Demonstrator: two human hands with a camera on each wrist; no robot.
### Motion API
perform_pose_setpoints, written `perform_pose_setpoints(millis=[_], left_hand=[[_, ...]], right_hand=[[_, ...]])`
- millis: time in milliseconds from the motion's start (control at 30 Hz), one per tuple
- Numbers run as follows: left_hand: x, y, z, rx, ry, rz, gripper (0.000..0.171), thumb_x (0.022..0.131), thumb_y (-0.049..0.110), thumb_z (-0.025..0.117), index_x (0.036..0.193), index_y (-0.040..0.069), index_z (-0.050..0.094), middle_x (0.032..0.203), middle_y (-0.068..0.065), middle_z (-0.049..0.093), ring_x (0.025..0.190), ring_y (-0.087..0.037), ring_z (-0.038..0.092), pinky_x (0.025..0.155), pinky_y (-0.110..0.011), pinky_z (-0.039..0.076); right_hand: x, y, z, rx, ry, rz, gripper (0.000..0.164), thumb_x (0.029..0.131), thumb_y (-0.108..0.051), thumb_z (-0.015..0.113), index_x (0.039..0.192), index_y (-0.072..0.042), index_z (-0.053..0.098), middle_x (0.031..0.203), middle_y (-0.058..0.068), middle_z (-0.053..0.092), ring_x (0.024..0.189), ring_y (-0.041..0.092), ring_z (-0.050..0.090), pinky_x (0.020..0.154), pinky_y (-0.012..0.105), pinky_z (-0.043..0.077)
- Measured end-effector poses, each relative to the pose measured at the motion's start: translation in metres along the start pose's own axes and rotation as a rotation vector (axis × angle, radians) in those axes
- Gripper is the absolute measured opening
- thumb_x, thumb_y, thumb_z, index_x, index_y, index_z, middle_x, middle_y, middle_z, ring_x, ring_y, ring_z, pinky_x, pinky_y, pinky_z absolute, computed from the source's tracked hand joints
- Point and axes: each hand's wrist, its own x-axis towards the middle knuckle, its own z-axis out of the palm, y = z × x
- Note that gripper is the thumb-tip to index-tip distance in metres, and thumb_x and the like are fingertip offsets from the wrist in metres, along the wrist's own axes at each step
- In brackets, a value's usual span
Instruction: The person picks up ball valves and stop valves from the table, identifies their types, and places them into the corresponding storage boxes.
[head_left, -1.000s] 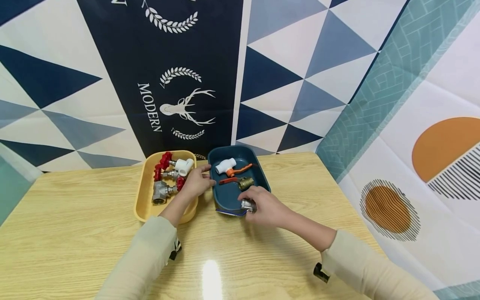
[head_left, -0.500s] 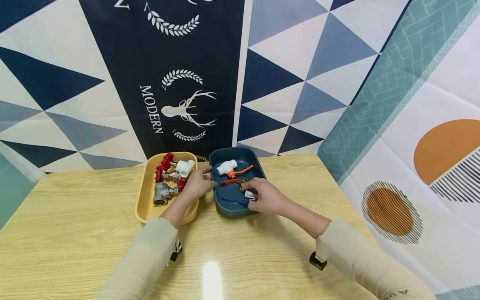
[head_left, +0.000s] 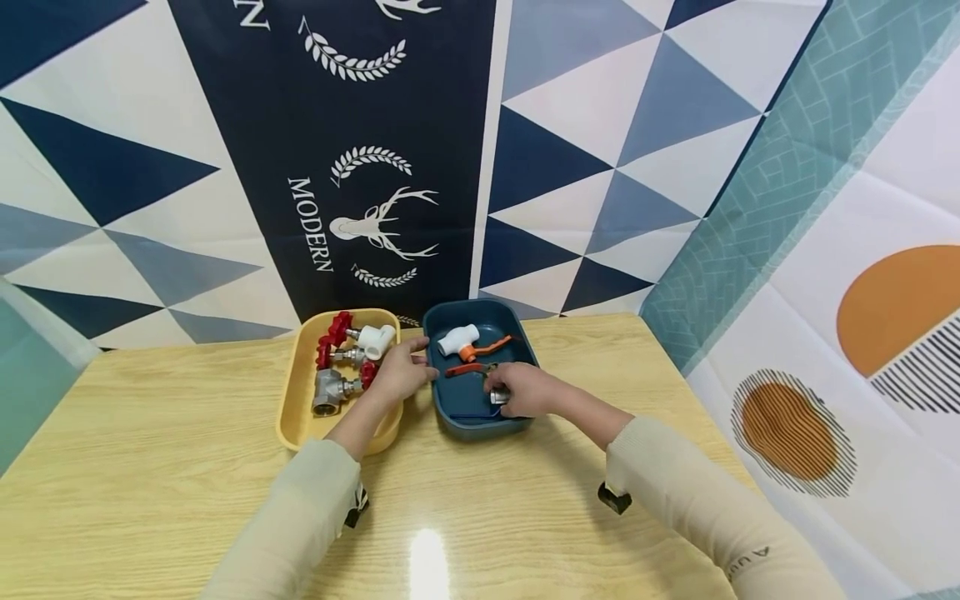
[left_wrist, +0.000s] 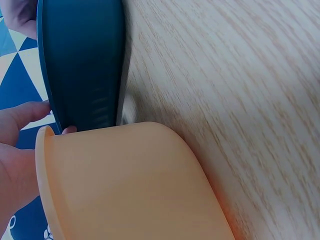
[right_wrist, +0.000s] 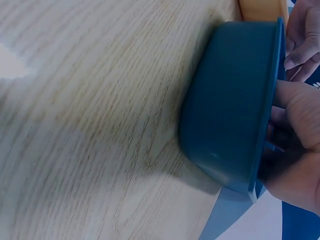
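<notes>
My left hand (head_left: 401,371) is at the left rim of the dark blue plastic tub (head_left: 450,414), pinching it; in the left wrist view one fingertip shows against its outer wall. Inside the tub, near its front right, my right hand (head_left: 525,390) holds a silver metal ball valve (head_left: 498,398) with a blue lever, mostly hidden by the fingers. Farther back in the tub lie a white plastic ball valve (head_left: 457,339) with an orange lever and a brass ball valve with a red lever (head_left: 467,368), its body partly covered by my right hand.
A yellow tub (head_left: 294,417) stands just left of the blue one, under my left forearm. It holds several valves with red wheel handles, including a white one (head_left: 375,340) and a grey metal one (head_left: 327,393). A patterned backdrop (head_left: 405,250) rises behind the wooden table (head_left: 180,467).
My right hand has lowered the silver ball valve from above the front rim into the blue tub; its blue lever now lies along the tub's front. My left hand stays at the rim.
</notes>
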Motion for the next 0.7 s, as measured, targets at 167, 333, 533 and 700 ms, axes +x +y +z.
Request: perform_pose_setpoints(millis=[167, 333, 533, 700], left_hand=[[0.000, 0.000, 0.001, -0.003, 0.003, -0.002, 0.062, 0.086, 0.005, 0.063, 0.142, 0.007, 0.038, 0.144, -0.011, 0.042, 0.124, -0.027, 0.049, 0.097, -0.039, 0.046], [0.000, 0.000, 0.000, 0.000, 0.007, -0.009, 0.062, 0.086, 0.005, 0.063, 0.142, 0.007, 0.038, 0.144, -0.010, 0.041, 0.125, -0.026, 0.048, 0.098, -0.039, 0.046], [0.001, 0.000, -0.001, 0.001, 0.018, -0.013, 0.062, 0.086, 0.005, 0.063, 0.142, 0.008, 0.038, 0.145, -0.010, 0.041, 0.124, -0.026, 0.048, 0.098, -0.039, 0.046], [0.002, 0.001, -0.002, 0.000, 0.018, -0.007, 0.063, 0.086, 0.006, 0.062, 0.143, 0.007, 0.036, 0.146, -0.011, 0.039, 0.124, -0.026, 0.049, 0.096, -0.039, 0.047]], right_hand=[[0.007, 0.003, 0.003, -0.053, -0.075, 0.027, 0.034, 0.080, -0.002, 0.067, 0.113, -0.007, 0.065, 0.114, 0.008, 0.061, 0.102, 0.020, 0.055, 0.091, 0.038, 0.047], [0.014, 0.004, 0.005, -0.076, -0.120, 0.059, 0.037, 0.080, 0.001, 0.064, 0.115, -0.008, 0.065, 0.111, 0.007, 0.061, 0.101, 0.019, 0.054, 0.092, 0.038, 0.046], [0.019, 0.001, 0.002, -0.095, -0.155, 0.068, 0.039, 0.080, 0.006, 0.060, 0.117, -0.006, 0.064, 0.115, 0.009, 0.061, 0.104, 0.021, 0.055, 0.094, 0.039, 0.046], [0.018, -0.002, -0.004, -0.090, -0.174, 0.058, 0.037, 0.083, -0.001, 0.061, 0.119, -0.008, 0.062, 0.118, 0.009, 0.060, 0.106, 0.021, 0.055, 0.095, 0.040, 0.046]])
